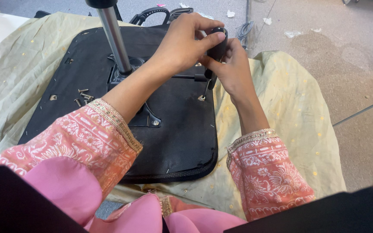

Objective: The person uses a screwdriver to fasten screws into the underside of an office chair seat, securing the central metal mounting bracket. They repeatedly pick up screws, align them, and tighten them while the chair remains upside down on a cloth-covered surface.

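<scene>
Here, left hand [184, 43] and right hand [233, 69] both wrapped around black-handled screwdriver [214, 54], tip on silver screw [201, 98] in black fabric-covered chair seat underside [182, 138]; loose screws [83, 97] nearby.

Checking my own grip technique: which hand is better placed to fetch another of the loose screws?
Left. The loose screws lie on the left hand's side; the right hand steadies the screwdriver at the seat's far edge.

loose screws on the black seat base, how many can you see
About 4 loose screws, clustered on the left part of the black seat base, beside the left forearm. They are small, and more may be hidden under the arms.
</scene>
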